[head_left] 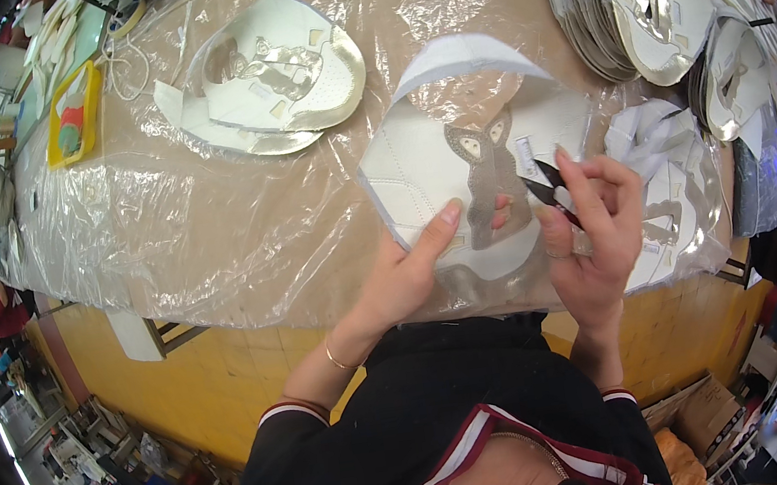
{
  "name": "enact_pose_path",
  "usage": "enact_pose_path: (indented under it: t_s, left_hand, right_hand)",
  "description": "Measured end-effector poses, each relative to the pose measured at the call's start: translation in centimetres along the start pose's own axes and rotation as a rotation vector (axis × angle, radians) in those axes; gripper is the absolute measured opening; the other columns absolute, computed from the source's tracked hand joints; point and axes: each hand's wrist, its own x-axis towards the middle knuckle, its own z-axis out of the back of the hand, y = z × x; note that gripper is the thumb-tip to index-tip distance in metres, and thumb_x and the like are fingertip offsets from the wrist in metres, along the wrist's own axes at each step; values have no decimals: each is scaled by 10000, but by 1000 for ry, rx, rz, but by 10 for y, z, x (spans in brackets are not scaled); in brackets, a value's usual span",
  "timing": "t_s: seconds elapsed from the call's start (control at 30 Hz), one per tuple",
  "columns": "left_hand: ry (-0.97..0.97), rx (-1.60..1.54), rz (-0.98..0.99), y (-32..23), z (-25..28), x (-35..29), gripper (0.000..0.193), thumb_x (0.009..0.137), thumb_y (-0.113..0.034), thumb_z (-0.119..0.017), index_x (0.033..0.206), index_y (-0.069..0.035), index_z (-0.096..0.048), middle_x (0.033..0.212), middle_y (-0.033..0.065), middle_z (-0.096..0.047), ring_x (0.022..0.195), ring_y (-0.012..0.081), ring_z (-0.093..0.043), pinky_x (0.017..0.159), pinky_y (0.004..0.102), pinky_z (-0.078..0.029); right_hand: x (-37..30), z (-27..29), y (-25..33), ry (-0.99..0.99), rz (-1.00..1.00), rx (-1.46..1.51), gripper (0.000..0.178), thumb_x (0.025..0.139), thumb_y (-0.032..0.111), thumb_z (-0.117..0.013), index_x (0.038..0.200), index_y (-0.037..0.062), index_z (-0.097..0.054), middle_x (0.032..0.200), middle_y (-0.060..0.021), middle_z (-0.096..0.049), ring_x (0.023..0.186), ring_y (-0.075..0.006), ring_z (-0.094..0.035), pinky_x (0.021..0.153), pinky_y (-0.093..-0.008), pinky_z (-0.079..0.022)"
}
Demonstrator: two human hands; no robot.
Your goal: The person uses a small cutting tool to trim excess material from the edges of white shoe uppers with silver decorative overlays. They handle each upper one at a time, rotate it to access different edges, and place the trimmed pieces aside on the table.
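Observation:
A white shoe upper (407, 157) with a grey middle panel is held up over the table's near edge. My left hand (415, 268) grips its lower left edge, thumb on the front and fingertips showing behind the middle opening. In my right hand (602, 224) is a small pair of dark thread snips (550, 190), closed round by thumb and fingers. Their blades point up and left, beside a small white label (525, 156) on the upper. Whether the blades touch the upper I cannot tell.
Clear plastic film covers the brown table (239, 223). Two or so uppers (279, 80) lie at the far left, near a yellow tray (78, 117). Tall stacks of uppers (661, 0) stand far right, and loose white uppers (665, 177) lie right of my right hand.

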Motion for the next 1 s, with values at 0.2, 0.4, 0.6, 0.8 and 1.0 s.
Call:
enact_pose_path:
  t_s: [0.2,0.4,0.6,0.8,1.0]
  left_hand:
    - [-23,73,-28,1,-6,-8,321,1022,-132,-472,1299,27,-509,1127,101,-660,1062,158,-617,927,326,-500]
    - [22,218,-14,-1,-8,-12,301,1024,-154,-485,1266,18,-537,1115,80,-653,1031,140,-605,894,312,-494]
    - [21,181,11,0,-9,-11,311,1029,-152,-475,1282,20,-531,1123,91,-656,1031,149,-613,899,313,-497]
    - [30,-29,101,-1,-10,-8,342,1030,-150,-465,1319,29,-500,1156,109,-648,1081,165,-615,926,321,-507]
    - [27,72,40,-1,-10,-7,342,1031,-148,-465,1320,30,-499,1175,117,-647,1067,170,-625,922,326,-510]
  right_hand:
    - [7,-18,-8,29,35,31,372,859,61,-709,1225,13,-660,1052,-102,-536,756,-144,-537,591,-245,-494]
    - [7,-22,-9,-7,51,-68,388,812,186,-754,1190,116,-701,975,-33,-613,683,-159,-528,658,-305,-375]
    - [10,-21,-12,-42,156,-164,367,809,189,-755,1169,134,-711,963,-15,-622,693,-143,-537,657,-302,-350]
    - [7,-18,-10,-101,90,16,294,824,11,-726,1116,32,-723,970,-77,-590,770,-162,-523,665,-271,-466]
    - [10,-20,-15,-93,162,-143,349,792,182,-767,1135,133,-727,917,1,-628,681,-137,-541,650,-296,-346]
